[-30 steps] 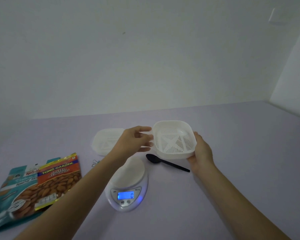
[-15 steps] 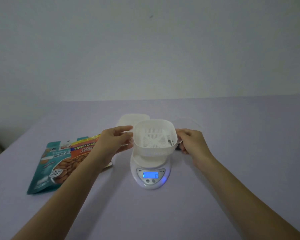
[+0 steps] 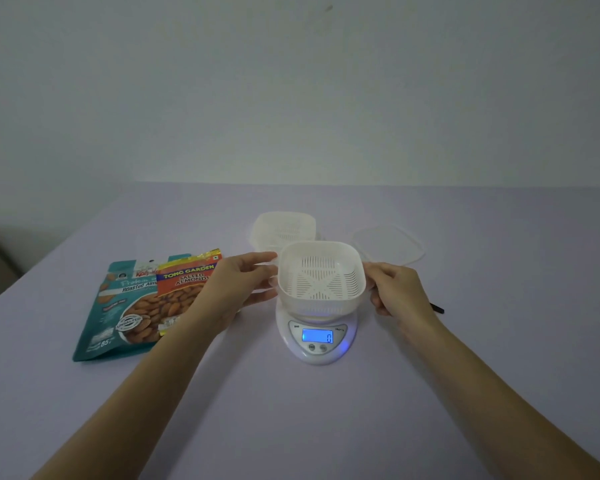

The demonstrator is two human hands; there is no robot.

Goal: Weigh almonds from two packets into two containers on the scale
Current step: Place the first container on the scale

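Since 0.5 s ago container [image 3: 321, 275] lowered onto/just over scale [image 3: 316, 336]; readout 0, so seating unclear. Fingers of left hand [image 3: 236, 285] & right hand [image 3: 395, 289] curl on its 2 sides. Pouring prob. next.

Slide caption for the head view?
Left hand and right hand hold the slotted container at the scale, reading 0; two almond packets lie alongside.

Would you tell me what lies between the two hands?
The white slotted container, which left hand and right hand grip over the scale, in the head view.
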